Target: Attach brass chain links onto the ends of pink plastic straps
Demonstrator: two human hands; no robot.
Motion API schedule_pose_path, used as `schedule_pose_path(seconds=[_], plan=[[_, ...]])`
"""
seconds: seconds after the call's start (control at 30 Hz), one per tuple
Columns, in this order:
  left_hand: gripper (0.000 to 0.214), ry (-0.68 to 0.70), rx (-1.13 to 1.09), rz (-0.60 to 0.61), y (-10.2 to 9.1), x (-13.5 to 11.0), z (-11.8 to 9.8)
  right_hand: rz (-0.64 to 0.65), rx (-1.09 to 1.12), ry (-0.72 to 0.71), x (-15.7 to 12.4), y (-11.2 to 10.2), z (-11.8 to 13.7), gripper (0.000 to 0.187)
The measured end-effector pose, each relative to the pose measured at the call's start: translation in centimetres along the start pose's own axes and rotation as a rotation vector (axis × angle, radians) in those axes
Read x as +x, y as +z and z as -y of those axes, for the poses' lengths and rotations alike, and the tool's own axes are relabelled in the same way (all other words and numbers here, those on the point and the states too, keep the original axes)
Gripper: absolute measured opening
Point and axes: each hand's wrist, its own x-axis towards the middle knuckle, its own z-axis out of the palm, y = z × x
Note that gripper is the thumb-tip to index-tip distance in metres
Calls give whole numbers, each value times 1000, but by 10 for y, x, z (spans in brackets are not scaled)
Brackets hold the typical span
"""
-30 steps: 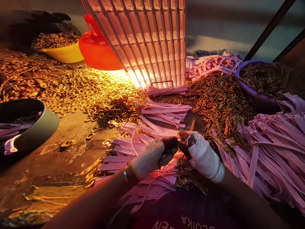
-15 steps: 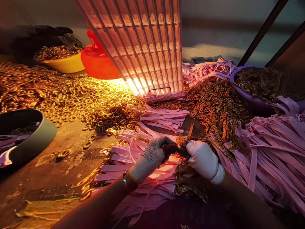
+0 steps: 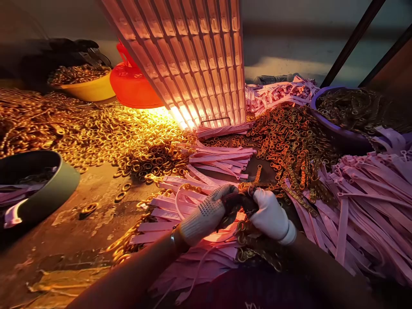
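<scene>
My left hand (image 3: 206,214), in a dotted knit glove, and my right hand (image 3: 268,214), in a white glove, meet low in the middle of the view. Both are closed, fingertips pinched together on a small dark piece with gold chain links (image 3: 240,201) between them. A string of gold links (image 3: 254,186) runs from the fingers toward the heap behind. Under the hands lies a pile of pink plastic strips (image 3: 180,206), with more linked rings (image 3: 254,249) beneath my right wrist.
Gold rings (image 3: 106,133) cover the table's left and back. A pink strip heap (image 3: 370,201) fills the right. A tall ribbed rack (image 3: 199,64) stands behind, lit orange. Bowls: grey (image 3: 48,193) left, yellow (image 3: 86,88) and orange (image 3: 135,83) back, purple (image 3: 337,124) right.
Both hands stay pinched on the same piece. They have shifted slightly upward and closer together, and my right hand has turned so that its back faces up more.
</scene>
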Motion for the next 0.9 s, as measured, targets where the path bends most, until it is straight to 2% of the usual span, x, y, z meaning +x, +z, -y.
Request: schedule_pose_path(seconds=[0.07,0.13,0.23,0.33,0.4,0.47,0.53,0.63,0.67,0.73,0.8,0.9], plan=[[31,20,-48,-9,0,1,1,-108,-146,-25,-5,8,-1,9],[30,35,7,15,-6,3,-1,-91,-267,-33,-6,9,0,11],[21,71,183,89,-20,7,-7,98,-356,-40,1,-3,2,15],[12,106,282,143,-28,8,-16,320,-369,-116,13,-22,5,16],[14,85,254,143,-25,6,-20,373,-377,-145,19,-31,6,14],[21,36,134,103,-18,2,-23,305,-415,-142,20,-32,8,11],[27,11,-13,53,-8,-2,-26,143,-439,-141,17,-26,10,9],[33,18,-159,12,3,-4,-27,-52,-255,-122,10,-12,9,20],[35,15,-190,3,5,-4,-27,-58,-153,-91,8,-7,8,22],[38,-1,-240,-13,6,-4,-26,19,12,-17,6,-4,7,20],[34,6,-231,-20,-1,-4,-25,88,57,36,4,-9,7,19],[23,69,50,-117,-27,-9,-23,37,41,28,-3,-30,14,17]])
